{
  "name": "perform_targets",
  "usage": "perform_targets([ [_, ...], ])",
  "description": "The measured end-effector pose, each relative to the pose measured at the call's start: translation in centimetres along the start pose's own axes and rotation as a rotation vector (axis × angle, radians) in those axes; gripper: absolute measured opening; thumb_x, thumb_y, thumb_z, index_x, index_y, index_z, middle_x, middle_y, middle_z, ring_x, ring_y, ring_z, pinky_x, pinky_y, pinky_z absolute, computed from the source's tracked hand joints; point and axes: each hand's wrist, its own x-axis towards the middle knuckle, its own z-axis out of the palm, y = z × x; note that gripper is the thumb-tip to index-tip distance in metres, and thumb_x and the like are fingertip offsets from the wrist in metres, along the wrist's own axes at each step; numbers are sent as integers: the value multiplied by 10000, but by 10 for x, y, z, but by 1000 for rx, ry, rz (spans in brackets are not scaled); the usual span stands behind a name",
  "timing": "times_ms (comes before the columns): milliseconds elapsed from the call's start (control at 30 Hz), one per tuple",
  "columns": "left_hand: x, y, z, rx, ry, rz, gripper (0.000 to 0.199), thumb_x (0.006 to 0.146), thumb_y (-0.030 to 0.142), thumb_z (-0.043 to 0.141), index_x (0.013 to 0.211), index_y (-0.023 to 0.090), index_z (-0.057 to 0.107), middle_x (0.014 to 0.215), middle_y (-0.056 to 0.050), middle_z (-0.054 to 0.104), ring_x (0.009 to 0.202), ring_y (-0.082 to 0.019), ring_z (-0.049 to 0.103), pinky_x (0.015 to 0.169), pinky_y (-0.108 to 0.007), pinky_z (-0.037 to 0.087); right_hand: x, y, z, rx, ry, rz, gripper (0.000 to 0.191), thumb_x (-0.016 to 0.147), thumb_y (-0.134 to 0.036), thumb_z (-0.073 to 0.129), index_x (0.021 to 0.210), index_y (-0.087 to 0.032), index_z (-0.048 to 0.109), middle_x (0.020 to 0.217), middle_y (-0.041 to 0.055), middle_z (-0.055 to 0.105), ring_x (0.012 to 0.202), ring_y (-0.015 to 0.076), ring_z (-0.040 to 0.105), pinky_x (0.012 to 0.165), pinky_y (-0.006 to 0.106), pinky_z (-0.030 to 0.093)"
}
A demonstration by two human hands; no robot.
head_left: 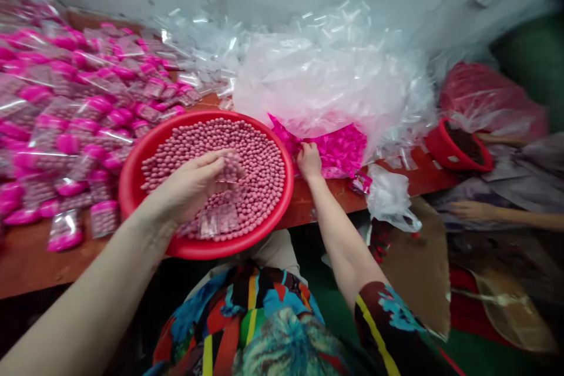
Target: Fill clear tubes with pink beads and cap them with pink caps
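Observation:
A round red basin (287, 188) full of small pink balls (259, 158) sits at the table's front edge. Above the balls, my left hand (189, 185) has its fingers closed on a small clear packet (230, 168) with pink balls in it. More clear packets (219, 220) lie on the balls below that hand. To the right of the basin, my right hand (309, 160) reaches into a heap of bright pink pieces (339, 150) in a large clear plastic bag (326, 88). Its fingers are curled, and their tips are hidden among the pieces.
Many filled packets with bright pink ends (83, 111) are piled on the left of the table (39, 264). Clear plastic bags (200, 41) line the wall. On the right are a small white bag (390, 194), a red bucket (453, 150) and another person's hand (473, 210).

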Motion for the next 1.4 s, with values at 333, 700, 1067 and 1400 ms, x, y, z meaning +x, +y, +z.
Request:
perform_targets([
  [333,-19,-15,1,-305,-50,-125,284,976,260,517,1109,106,716,896,-142,760,828,-245,751,689,-334,603,-28,-17,-10,-262,-131,-78,385,1029,-279,479,1317,-95,656,1286,217,546,1110,290,548,941,414,453],
  [700,-20,-23,-4,-308,-41,-184,127,774,234,628,679,151,627,662,-67,675,609,-168,652,514,-234,452,-73,-13,-29,-556,-314,-248,473,1007,-223,416,1432,-142,606,1311,267,593,1158,406,534,932,528,461],
  [1067,-15,-22,-2,-259,94,-161,340,976,391,503,862,129,688,713,-101,722,652,-205,715,505,-245,503,-67,9,-22,-31,-5,-127,287,964,-268,462,1039,-129,701,1078,192,702,1054,293,603,1022,461,462],
  [1400,-18,-26,-1,-145,57,-84,298,670,225,891,890,134,711,794,-50,749,707,-173,727,581,-223,532,-86,-74,-75,1219,130,-24,318,910,-545,630,1125,-312,612,1103,25,686,974,180,668,878,349,568],
])
